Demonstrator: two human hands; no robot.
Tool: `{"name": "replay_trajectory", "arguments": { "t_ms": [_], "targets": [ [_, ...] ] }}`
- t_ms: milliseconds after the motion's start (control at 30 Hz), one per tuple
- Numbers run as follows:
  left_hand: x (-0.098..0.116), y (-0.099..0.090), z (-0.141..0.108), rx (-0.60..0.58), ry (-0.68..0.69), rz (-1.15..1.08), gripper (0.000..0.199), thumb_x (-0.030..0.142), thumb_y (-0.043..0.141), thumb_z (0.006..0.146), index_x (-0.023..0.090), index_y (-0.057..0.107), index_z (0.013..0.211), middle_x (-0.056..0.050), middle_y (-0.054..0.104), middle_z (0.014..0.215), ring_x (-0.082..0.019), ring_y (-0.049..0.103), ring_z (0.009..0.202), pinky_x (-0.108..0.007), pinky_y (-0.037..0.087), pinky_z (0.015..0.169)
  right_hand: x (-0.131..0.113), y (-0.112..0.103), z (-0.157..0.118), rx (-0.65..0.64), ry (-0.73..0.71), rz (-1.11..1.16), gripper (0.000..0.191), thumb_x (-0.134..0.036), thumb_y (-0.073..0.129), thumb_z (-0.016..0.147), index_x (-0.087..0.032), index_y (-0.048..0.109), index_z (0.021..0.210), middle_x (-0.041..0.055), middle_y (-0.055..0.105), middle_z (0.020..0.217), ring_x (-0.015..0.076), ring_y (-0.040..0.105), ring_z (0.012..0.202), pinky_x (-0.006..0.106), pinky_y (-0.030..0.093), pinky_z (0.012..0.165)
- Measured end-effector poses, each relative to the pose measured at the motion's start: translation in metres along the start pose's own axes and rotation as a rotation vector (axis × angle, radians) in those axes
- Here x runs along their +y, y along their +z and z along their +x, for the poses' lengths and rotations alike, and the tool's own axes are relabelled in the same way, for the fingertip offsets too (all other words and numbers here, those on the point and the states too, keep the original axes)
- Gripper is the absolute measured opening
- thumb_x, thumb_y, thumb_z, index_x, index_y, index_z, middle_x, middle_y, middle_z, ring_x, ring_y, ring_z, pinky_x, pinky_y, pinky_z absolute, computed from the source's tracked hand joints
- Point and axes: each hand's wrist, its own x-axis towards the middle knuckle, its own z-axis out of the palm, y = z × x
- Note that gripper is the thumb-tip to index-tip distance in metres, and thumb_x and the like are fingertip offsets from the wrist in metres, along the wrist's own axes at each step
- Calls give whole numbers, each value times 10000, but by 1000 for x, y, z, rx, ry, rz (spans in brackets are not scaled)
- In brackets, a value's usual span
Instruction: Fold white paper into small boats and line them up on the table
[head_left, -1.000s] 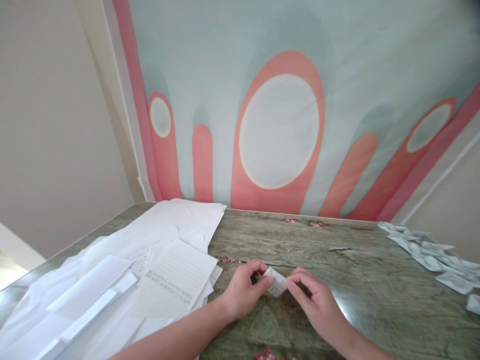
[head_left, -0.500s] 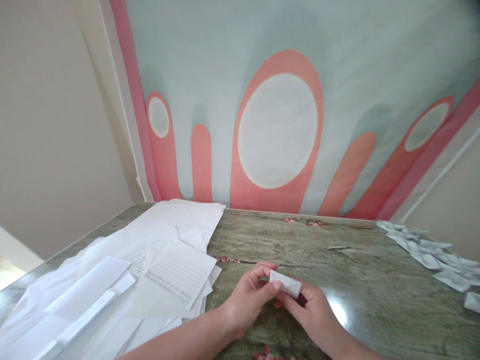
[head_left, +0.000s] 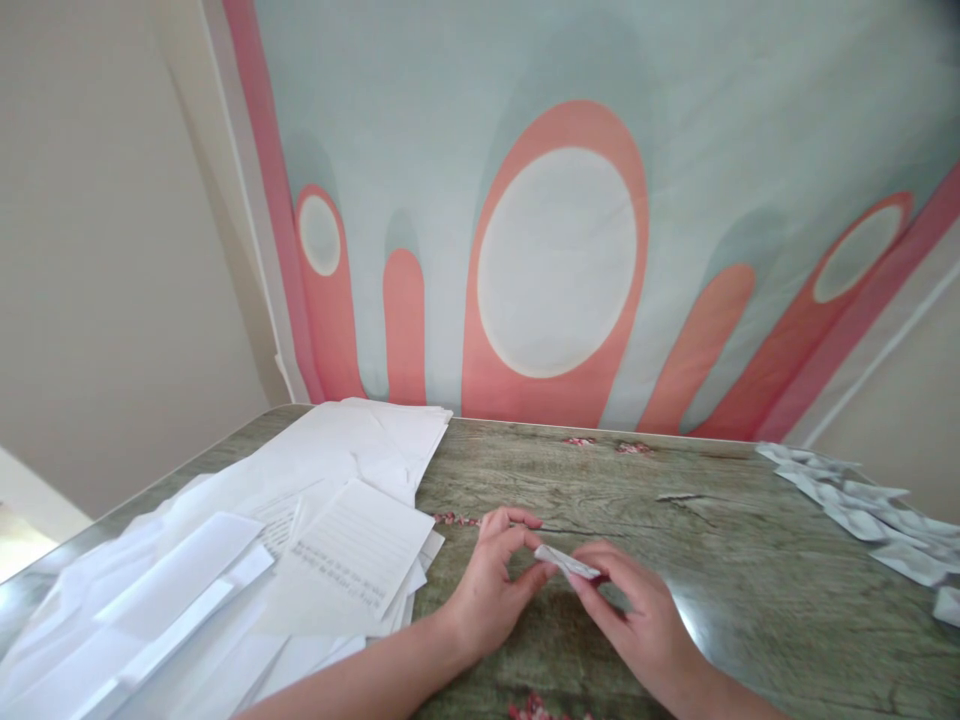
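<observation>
A small folded piece of white paper (head_left: 566,562) is held over the table between my two hands, seen nearly edge-on. My left hand (head_left: 496,575) pinches its left end between thumb and fingers. The right end sits between the thumb and fingers of my right hand (head_left: 628,605). Left of my left hand lies a loose pile of white sheets (head_left: 360,550), some lined and written on. Several small folded papers (head_left: 862,515) lie in an overlapping row at the table's right side.
The wood-patterned table (head_left: 517,465) has a glossy top with printed red flowers. Large white sheets (head_left: 300,460) cover much of its left side. Behind the table's far edge stands a wall covering (head_left: 420,160) with coral shapes and pale ovals.
The folded paper has turned from showing its flat face to nearly edge-on. My fingers have shifted to its two ends, and my hands have moved slightly apart.
</observation>
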Motion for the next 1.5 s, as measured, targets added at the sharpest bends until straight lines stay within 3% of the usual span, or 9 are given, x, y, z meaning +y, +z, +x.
{"name": "replay_trajectory", "arguments": {
  "t_ms": [100,333,567,967,1267,1500],
  "targets": [
    [1,1,0,-10,1,17,46,159,641,767,197,616,776,-49,544,1048,-203,463,1062,-351,322,973,5,0,0,-10,-63,-58,98,-199,487,874,-217,573,918,41,641,873,156,619,768,248,491,699],
    [0,-2,1,12,69,134,280,38,645,660,209,617,879,-30,557,982,-204,481,997,-329,364,893,17,-6,-1,-27,-223,-360,184,-114,470,867,-231,600,920,25,631,849,142,598,724,258,455,668],
    [-5,-5,0,-119,148,368,194,42,604,689,216,621,773,2,607,838,-186,514,852,-310,353,780,19,-4,-1,-49,-214,-447,184,-102,461,856,-218,594,800,-1,582,734,137,545,651,257,395,627],
    [-12,-4,3,-189,95,408,150,83,619,706,221,653,754,14,638,802,-174,550,833,-298,360,778,20,-2,-2,-142,-215,-560,183,-75,473,831,-205,566,744,3,558,737,164,516,705,285,353,644],
    [-8,-9,2,-258,160,488,64,192,615,787,217,671,772,0,653,848,-176,570,832,-319,353,805,17,-4,1,-251,-121,-474,155,-145,489,878,-200,620,816,19,564,780,179,524,749,312,389,690],
    [-10,-10,6,-263,88,375,205,248,561,837,177,663,674,-14,640,788,-154,570,780,-251,396,730,14,-10,7,-304,64,-286,208,-216,446,913,-205,616,793,21,554,814,165,535,777,293,405,711]
  ]
}}
